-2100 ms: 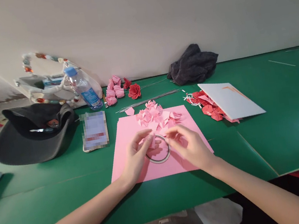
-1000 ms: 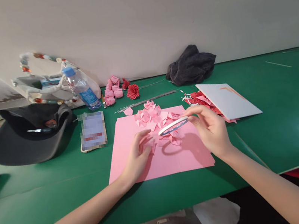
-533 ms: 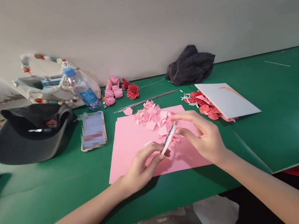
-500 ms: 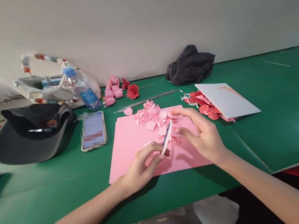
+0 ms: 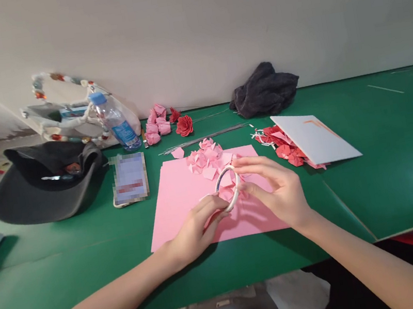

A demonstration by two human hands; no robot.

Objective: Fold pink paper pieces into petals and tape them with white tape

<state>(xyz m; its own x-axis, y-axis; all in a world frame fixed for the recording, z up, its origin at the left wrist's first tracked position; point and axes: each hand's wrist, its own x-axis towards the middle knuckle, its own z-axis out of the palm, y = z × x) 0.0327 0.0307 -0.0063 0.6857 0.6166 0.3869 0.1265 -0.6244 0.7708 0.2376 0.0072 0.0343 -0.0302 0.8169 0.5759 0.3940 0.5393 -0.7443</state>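
Observation:
My left hand (image 5: 202, 225) pinches the lower edge of a narrow white roll of tape (image 5: 236, 199) with a blue inner ring. The roll is held up on its edge above a stack of pink paper (image 5: 174, 196). My right hand (image 5: 280, 187) is at the roll's right side, its thumb and fingertips closed against the rim. Behind and below the roll lies a loose pile of folded pink paper petals (image 5: 205, 159), partly hidden by the roll and my right hand.
Folded red pieces (image 5: 288, 153) lie partly under a white board (image 5: 317, 137). Thin wires (image 5: 207, 137), a red paper rose (image 5: 184, 125) and pink paper flowers (image 5: 157, 125) lie behind. Leftward are a phone (image 5: 129, 179), cap (image 5: 41, 201), bottle (image 5: 119, 126) and bag (image 5: 69, 126); a dark cloth (image 5: 265, 90) lies by the wall.
The roll of tape has turned so its opening faces me more. My right hand has moved slightly left, its fingertips now on the roll's rim. My left hand keeps its hold.

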